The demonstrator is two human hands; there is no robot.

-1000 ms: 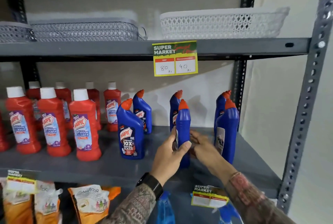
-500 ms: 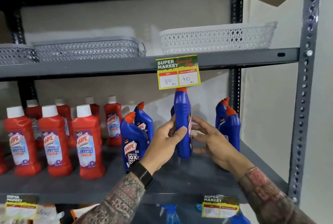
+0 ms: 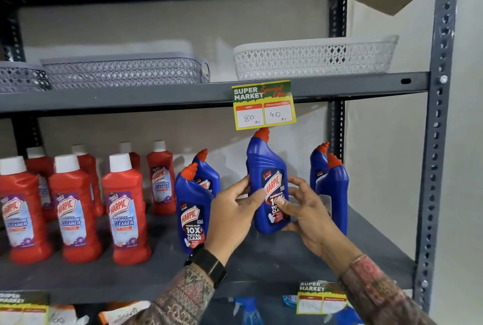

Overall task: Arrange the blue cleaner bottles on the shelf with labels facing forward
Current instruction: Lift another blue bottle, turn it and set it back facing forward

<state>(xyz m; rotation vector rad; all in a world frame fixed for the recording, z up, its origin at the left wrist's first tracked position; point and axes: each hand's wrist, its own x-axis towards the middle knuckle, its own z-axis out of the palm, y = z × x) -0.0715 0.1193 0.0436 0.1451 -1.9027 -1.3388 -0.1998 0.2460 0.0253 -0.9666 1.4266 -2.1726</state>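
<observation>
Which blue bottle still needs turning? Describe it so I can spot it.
Look at the middle shelf, right end, beside the grey upright. The front blue bottle there stands right of the held bottle. Unlike its neighbours, it shows no front Harpic label.

We have lifted the blue bottle (image 3: pixel 266 183) off the shelf (image 3: pixel 146 272) and turned it: a second ago we saw its narrow edge, now its label faces us, toward 6 o'clock.

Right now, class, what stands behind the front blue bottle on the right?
Behind the front right bottle stands another blue bottle: only its orange cap, shoulder and a strip of label show. The rest of it, and any bottle further back, is covered.
</observation>
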